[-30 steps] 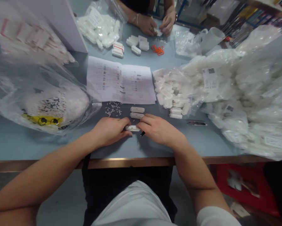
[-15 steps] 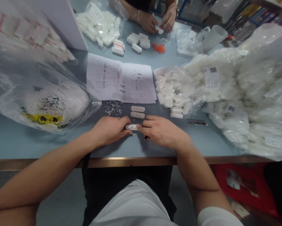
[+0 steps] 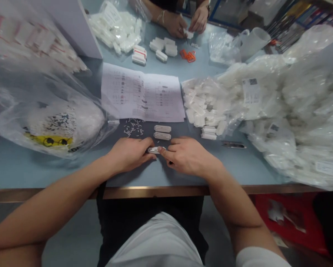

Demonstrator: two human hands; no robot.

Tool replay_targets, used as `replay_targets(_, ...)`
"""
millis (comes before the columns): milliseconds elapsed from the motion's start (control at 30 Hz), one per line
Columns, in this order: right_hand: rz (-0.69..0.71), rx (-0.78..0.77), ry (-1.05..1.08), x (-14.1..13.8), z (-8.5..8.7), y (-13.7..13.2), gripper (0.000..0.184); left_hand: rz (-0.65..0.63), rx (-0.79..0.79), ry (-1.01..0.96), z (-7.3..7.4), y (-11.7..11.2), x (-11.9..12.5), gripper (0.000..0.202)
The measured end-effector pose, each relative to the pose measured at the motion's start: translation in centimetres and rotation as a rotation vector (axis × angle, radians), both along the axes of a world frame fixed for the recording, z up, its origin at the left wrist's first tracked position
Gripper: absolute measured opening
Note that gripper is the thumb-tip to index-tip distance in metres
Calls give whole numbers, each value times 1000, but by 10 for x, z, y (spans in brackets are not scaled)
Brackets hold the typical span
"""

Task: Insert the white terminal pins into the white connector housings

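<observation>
My left hand (image 3: 130,154) pinches one end of a small white plastic block (image 3: 153,150) with rows of dark holes, like a multi-pin connector housing. A fingertip of my right hand (image 3: 181,155) presses on the block's other end. The fingers of that hand are curled round a thin black tool (image 3: 170,162), mostly hidden, so its kind is unclear. Just beyond lie two similar white housings (image 3: 162,136), one behind the other. Many tiny white pin-like pieces (image 3: 134,127) are scattered past my left hand.
Printed sheets (image 3: 144,92) lie ahead. Bags of white parts (image 3: 206,104) crowd the right, with a slim metal tool (image 3: 234,144) before them. A clear bag (image 3: 57,122) stands left. Across the table, another person's hands (image 3: 187,26) work near orange pieces (image 3: 187,55).
My right fingertip has shifted slightly left along the block and now presses on it. The black tool shows less beneath my right hand. My left hand stays in place.
</observation>
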State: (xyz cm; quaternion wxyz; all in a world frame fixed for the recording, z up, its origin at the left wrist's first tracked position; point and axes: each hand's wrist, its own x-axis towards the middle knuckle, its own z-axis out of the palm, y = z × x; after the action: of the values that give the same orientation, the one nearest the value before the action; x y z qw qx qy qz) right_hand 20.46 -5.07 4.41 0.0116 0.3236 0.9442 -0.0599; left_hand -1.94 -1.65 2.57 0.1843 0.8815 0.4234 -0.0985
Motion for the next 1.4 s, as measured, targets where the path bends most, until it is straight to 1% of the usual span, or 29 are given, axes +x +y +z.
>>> replay_targets(67,1,2,-2,-2,0,0,27,3,-7,-1,0,0,0,41)
replay_targets(167,-27,22,49,-2,-2,0,25,15,-20,-14,2,0,1,39)
replay_targets(300,-83,98,110,-2,-5,-2,33,17,-5,-27,2,0,1,36)
replay_targets(400,-84,69,47,-7,-5,-4,39,6,-10,-5,2,0,1,35)
replay_targets(533,-86,24,-34,-11,-4,-5,39,9,-14,0,2,0,1,35)
replay_targets(767,-113,86,84,-6,-6,-4,37,12,-6,-20,1,0,1,35)
replay_targets(900,-101,26,35,-10,-7,-6,35,32,-5,-33,0,0,2,35)
replay_targets(967,-93,12,46,-10,-9,-4,34,38,-14,-41,0,0,1,35)
replay_targets(1033,-94,27,149,-6,-12,-2,32,34,-24,-50,0,0,0,36)
replay_targets(1100,-149,27,363,-1,-13,1,34,25,-26,-58,0,0,-1,37)
replay_targets(1133,-205,-2,503,2,-13,2,35,24,-24,-59,1,0,-1,38)
replay_targets(1200,-385,-71,772,6,-12,4,33,43,-10,-51,1,0,-1,39)
replay_targets(1267,-544,-97,952,9,-10,4,29,70,9,-38,1,-1,-1,41)
replay_targets(1333,-628,-137,1017,9,-10,4,34,82,22,-35,-1,-1,-1,43)
replay_targets(1400,-662,-273,1014,8,-11,4,46,84,27,-34,-2,-1,-1,45)
